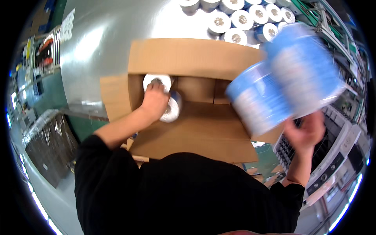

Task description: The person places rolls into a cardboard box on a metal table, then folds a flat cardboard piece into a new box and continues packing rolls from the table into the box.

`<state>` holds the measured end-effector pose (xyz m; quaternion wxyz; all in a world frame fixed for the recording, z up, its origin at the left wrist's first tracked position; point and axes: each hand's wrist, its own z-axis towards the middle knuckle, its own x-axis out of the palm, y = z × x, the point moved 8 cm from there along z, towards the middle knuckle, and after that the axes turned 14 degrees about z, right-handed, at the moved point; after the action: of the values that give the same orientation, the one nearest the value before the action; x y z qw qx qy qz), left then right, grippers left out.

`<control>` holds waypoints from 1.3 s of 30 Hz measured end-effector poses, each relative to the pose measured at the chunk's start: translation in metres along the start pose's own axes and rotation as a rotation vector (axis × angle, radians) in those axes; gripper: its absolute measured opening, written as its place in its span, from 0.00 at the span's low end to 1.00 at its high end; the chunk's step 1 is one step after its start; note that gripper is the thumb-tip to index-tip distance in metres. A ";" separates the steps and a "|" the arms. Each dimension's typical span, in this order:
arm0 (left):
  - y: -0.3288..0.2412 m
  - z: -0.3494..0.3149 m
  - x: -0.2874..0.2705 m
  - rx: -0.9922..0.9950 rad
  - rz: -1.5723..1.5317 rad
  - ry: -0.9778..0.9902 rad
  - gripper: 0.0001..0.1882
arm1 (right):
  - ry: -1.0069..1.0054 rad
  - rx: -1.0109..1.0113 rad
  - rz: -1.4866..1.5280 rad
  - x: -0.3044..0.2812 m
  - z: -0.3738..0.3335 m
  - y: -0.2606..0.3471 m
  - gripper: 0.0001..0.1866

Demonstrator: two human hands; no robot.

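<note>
An open cardboard box [192,129] lies before me with its flaps spread. Inside, at its left end, two white-topped rolls stand: a back roll [150,79] and a front roll [170,111]. My left hand [156,101] reaches in, its fingers bent into the core of the back roll. Up at the right, two large blue-and-white wrapped rolls [260,98] are in the air, smeared by motion, one partly behind the other. Under their lower end, my right hand [305,131] supports them; its fingers are blurred and partly hidden by the rolls.
Beyond the box is a shiny metal table [117,27]. Several wrapped rolls [243,19] stand in rows at its far right. A grey-white machine [333,156] is close to my right arm. Brown stacked material [51,145] sits at the lower left.
</note>
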<state>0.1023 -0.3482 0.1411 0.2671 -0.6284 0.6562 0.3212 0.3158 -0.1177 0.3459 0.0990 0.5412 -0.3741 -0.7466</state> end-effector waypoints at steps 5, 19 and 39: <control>-0.011 0.047 0.129 0.026 0.406 0.269 0.17 | 0.787 0.158 0.439 0.178 -0.034 0.033 0.30; 0.142 0.147 -0.140 -0.166 -0.534 -0.672 0.14 | 1.046 0.202 0.373 0.381 0.023 0.054 0.21; 0.085 0.303 -0.075 -0.452 -0.228 -0.267 0.25 | 0.477 0.501 0.111 0.277 0.044 -0.254 0.42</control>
<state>0.0067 -0.0695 0.0074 0.2387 -0.6939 0.4520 0.5072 0.2332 -0.0734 -0.0211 0.0884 0.6865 -0.5410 -0.4777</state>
